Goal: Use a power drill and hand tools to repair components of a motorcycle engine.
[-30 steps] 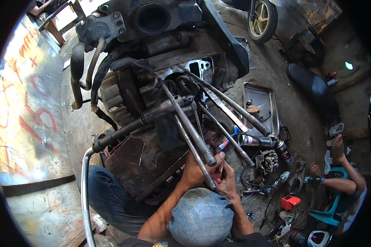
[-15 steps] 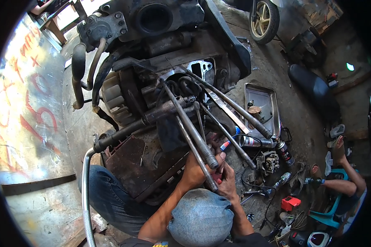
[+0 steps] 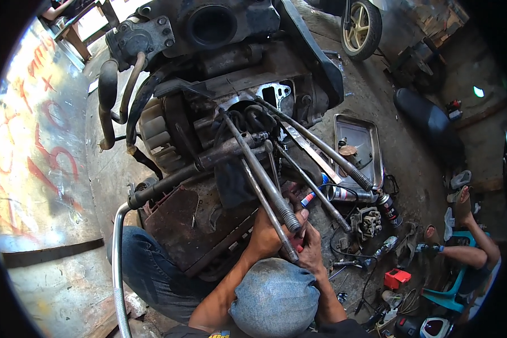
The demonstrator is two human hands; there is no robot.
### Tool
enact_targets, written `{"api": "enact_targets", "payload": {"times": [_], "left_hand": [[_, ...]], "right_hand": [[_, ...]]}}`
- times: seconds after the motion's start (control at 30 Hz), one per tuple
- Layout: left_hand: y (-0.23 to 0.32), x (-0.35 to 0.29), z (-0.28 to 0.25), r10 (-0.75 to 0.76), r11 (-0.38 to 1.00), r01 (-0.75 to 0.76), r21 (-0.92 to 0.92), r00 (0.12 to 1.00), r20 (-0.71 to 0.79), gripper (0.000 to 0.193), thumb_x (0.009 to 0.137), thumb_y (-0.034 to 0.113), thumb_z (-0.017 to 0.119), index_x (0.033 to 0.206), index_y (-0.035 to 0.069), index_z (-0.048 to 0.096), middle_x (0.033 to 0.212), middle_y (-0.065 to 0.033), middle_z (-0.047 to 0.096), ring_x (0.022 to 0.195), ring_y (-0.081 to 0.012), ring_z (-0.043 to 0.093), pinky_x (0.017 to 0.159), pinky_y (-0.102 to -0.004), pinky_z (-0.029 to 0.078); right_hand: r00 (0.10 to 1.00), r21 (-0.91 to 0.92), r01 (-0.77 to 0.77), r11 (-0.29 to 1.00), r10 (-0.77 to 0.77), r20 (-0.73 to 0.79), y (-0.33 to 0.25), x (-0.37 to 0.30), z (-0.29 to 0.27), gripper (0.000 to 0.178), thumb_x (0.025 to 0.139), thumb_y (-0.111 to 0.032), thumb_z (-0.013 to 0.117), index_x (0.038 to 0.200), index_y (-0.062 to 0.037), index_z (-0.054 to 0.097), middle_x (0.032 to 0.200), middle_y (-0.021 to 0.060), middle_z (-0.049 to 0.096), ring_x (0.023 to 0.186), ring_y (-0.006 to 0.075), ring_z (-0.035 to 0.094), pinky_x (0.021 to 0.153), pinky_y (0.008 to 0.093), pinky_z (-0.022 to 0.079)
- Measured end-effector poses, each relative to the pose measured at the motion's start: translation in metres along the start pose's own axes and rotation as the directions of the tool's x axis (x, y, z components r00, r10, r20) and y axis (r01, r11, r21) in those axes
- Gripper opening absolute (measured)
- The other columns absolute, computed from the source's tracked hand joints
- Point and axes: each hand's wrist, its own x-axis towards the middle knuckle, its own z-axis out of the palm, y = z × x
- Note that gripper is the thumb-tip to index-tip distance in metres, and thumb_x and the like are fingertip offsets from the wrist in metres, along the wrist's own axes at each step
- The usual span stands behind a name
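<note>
Close together beneath the engine's long threaded studs (image 3: 273, 194) are my left hand (image 3: 266, 232) and my right hand (image 3: 310, 247). Both are closed, fingers bent around a small reddish thing (image 3: 299, 242) whose kind I cannot make out. The stud ends pass in front of my hands and partly hide the fingers. Just beyond them lies a blue, white and red tube (image 3: 308, 199). The open engine (image 3: 231, 112) shows a finned fan wheel (image 3: 155, 129) on its left and a bare metal gasket face (image 3: 276, 93). My denim-covered knee (image 3: 275, 298) is between my forearms.
A metal tray (image 3: 338, 121) with small parts lies right of the studs, near a spray can (image 3: 387, 208) and a greasy metal part (image 3: 370, 222). Left stands a bent chrome pipe (image 3: 117, 270). Another person's leg (image 3: 465, 256) is by a teal stool (image 3: 462, 270).
Both hands keep their place and their grip. The view has shifted very slightly; nothing else has visibly moved.
</note>
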Motion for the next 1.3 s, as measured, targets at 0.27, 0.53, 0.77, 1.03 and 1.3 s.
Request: {"api": "enact_targets", "payload": {"times": [0.27,0.53,0.77,1.03,1.3], "left_hand": [[0.002,-0.001,0.001,-0.047,0.999,0.047,-0.026,0.999,-0.007,0.020,0.087,0.015,0.074,0.089,0.002,0.060,0.071,0.0009,0.057,0.062,-0.0070,0.054,0.056,-0.0243,0.043],[0.001,0.000,0.002,-0.050,0.999,0.050,0.003,0.998,-0.029,0.021,0.087,0.017,0.075,0.090,0.003,0.060,0.071,0.0021,0.056,0.063,-0.0063,0.053,0.056,-0.0249,0.043],[0.000,0.000,0.001,-0.009,1.000,0.009,0.020,1.000,-0.011,0.020,0.087,0.016,0.075,0.091,0.003,0.061,0.072,0.0019,0.058,0.063,-0.0055,0.054,0.056,-0.0229,0.044],[-0.003,0.001,-0.003,-0.023,1.000,0.023,0.008,1.000,0.009,0.020,0.086,0.015,0.075,0.090,0.001,0.060,0.072,0.0006,0.060,0.061,-0.0066,0.058,0.053,-0.0236,0.046],[0.002,0.001,0.001,-0.028,0.999,0.028,-0.032,1.000,0.001,0.019,0.086,0.014,0.074,0.091,0.002,0.061,0.069,0.0003,0.058,0.061,-0.0067,0.057,0.055,-0.0246,0.048]], "right_hand": [[0.999,0.032,0.028,0.999,-0.028,-0.019,0.002,-0.001,0.000,0.081,0.074,-0.037,0.085,0.136,0.0002,0.050,0.107,0.0120,0.063,0.093,0.0188,0.062,0.082,0.0332,0.051],[0.997,-0.010,0.071,0.997,-0.071,-0.029,0.001,0.001,0.001,0.081,0.075,-0.036,0.085,0.137,0.0002,0.049,0.107,0.0118,0.063,0.091,0.0183,0.061,0.080,0.0331,0.052],[1.000,0.001,-0.022,1.000,0.022,-0.022,-0.001,0.000,0.002,0.082,0.074,-0.039,0.086,0.136,0.0004,0.049,0.102,0.0098,0.063,0.089,0.0166,0.061,0.078,0.0320,0.051],[0.999,0.027,0.029,0.999,-0.028,-0.044,-0.006,0.002,0.004,0.082,0.073,-0.041,0.085,0.135,0.0003,0.051,0.101,0.0095,0.063,0.086,0.0164,0.060,0.076,0.0325,0.051],[1.000,-0.010,0.024,1.000,-0.024,-0.016,-0.007,0.001,0.001,0.079,0.074,-0.041,0.085,0.133,-0.0002,0.053,0.101,0.0092,0.063,0.087,0.0170,0.060,0.076,0.0330,0.051]]}}
